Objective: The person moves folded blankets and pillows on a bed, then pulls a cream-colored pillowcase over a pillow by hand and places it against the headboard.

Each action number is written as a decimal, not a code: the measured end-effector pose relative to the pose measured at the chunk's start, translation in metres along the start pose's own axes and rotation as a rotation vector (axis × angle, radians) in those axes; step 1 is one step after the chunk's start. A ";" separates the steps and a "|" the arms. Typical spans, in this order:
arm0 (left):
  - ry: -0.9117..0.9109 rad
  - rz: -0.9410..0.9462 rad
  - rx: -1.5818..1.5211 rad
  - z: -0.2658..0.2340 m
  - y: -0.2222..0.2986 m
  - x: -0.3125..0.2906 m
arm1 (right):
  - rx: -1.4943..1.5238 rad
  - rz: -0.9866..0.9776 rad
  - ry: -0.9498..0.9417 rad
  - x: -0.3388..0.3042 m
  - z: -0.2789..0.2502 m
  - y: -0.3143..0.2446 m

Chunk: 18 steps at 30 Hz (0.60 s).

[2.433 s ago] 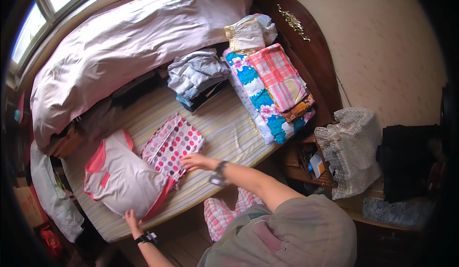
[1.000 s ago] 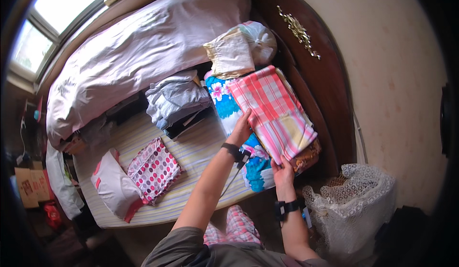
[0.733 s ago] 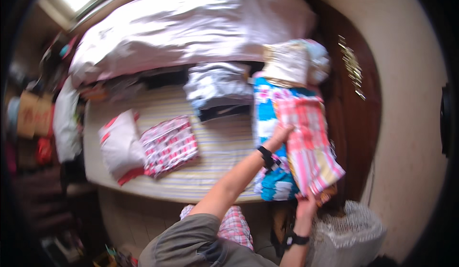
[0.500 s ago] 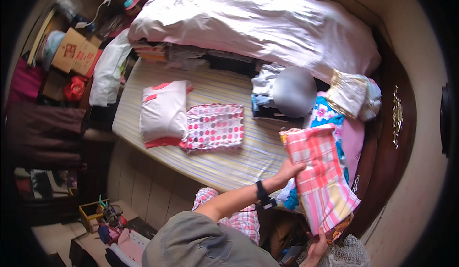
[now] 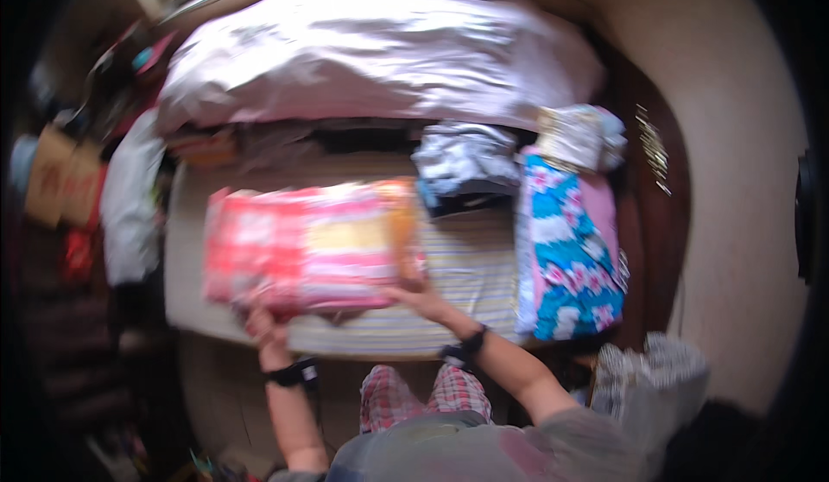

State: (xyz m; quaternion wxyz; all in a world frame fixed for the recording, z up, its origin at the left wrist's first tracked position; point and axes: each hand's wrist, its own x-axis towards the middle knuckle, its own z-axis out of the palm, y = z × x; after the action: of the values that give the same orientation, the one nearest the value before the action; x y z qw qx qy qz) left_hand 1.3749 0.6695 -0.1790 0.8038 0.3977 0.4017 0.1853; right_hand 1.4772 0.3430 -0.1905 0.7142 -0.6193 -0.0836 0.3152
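Both my hands carry a folded plaid cloth [image 5: 302, 240] in red, pink, white and yellow, blurred by motion, above the striped bed surface. An orange patterned fabric [image 5: 395, 214] shows at its right end. My left hand [image 5: 268, 322] grips the near edge toward the left, fingers partly hidden under the fabric. Near the right corner my right hand [image 5: 416, 299] holds the same edge. The white shirt with coral trim and the dotted cloth are now hidden behind the plaid cloth.
A pile of grey and dark clothes [image 5: 466, 167] sits right of the plaid cloth. Farther right lie a blue floral cloth [image 5: 561, 249] and a cream folded bundle [image 5: 574, 136]. A long white-covered mound [image 5: 371, 59] spans the back. Cardboard boxes [image 5: 65, 175] stand at left.
The plaid cloth has moved from the right side to the left-middle of the bed, held in both hands, uncovering the blue floral cloth. The head view has shifted too.
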 end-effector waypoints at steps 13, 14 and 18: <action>-0.121 -0.415 0.164 -0.067 -0.088 0.072 | -0.066 0.466 0.233 -0.053 -0.188 0.040; -0.135 -0.416 0.171 -0.051 -0.103 0.065 | -0.109 0.434 0.344 -0.070 -0.228 0.030; -0.265 -0.528 0.236 0.027 -0.180 0.032 | -0.172 0.405 0.632 -0.108 -0.400 0.001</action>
State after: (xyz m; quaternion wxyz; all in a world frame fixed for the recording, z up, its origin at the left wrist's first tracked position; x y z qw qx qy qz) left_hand 1.4118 0.5655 -0.3271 0.8177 0.3909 0.4016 -0.1314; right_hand 1.5961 -0.0494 -0.2495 0.5733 -0.7476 0.2385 0.2355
